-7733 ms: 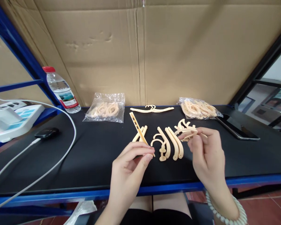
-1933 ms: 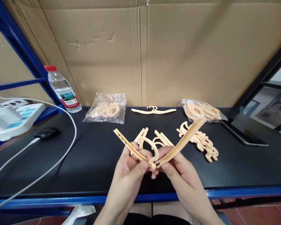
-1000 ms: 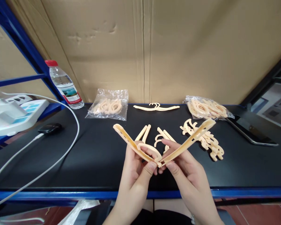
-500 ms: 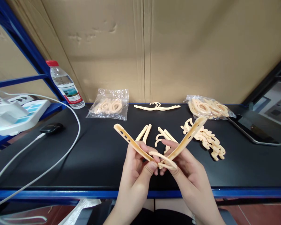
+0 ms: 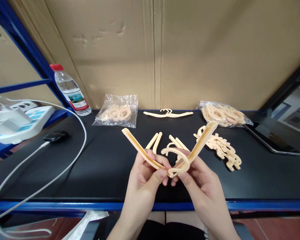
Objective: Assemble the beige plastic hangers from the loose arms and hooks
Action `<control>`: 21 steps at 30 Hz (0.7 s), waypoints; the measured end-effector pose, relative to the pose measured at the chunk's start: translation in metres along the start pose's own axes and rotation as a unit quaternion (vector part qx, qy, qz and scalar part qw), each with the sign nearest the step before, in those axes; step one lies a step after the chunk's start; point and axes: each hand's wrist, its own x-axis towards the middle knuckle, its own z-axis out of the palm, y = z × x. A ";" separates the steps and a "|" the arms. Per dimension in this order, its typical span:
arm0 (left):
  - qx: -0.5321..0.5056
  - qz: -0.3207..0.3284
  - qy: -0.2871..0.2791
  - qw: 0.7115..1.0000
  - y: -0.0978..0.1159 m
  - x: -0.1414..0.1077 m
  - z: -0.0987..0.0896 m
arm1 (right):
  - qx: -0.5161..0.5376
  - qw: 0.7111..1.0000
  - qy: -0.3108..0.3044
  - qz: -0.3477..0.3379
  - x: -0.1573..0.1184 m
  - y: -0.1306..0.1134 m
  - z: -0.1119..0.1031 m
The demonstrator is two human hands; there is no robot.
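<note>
Hanger hook [image 5: 186,158] swings higher.
Left hand [image 5: 145,182] and right hand [image 5: 202,182] each pinch a hanger arm [image 5: 137,145]; the partly hidden joint [image 5: 170,173] apparently pivots.

Black shorts [image 5: 180,230], 1 pale beaded bracelet [image 5: 206,233]

Cream hanger arms [image 5: 202,141], black tabletop [image 5: 90,170]
</note>
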 end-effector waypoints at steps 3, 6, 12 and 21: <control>0.001 -0.011 0.012 1.000 0.000 0.000 0.001 | 0.006 1.000 -0.001 -0.010 0.001 -0.001 0.002; -0.009 -0.013 0.025 1.000 0.000 0.000 0.001 | 0.019 1.000 0.004 -0.014 0.002 -0.002 0.004; -0.029 -0.048 0.066 0.996 0.006 -0.001 0.008 | 0.044 0.999 0.022 -0.008 0.001 0.001 0.002; 0.030 -0.039 0.074 0.996 0.007 -0.003 0.015 | 0.031 0.999 0.041 0.001 -0.002 0.003 -0.002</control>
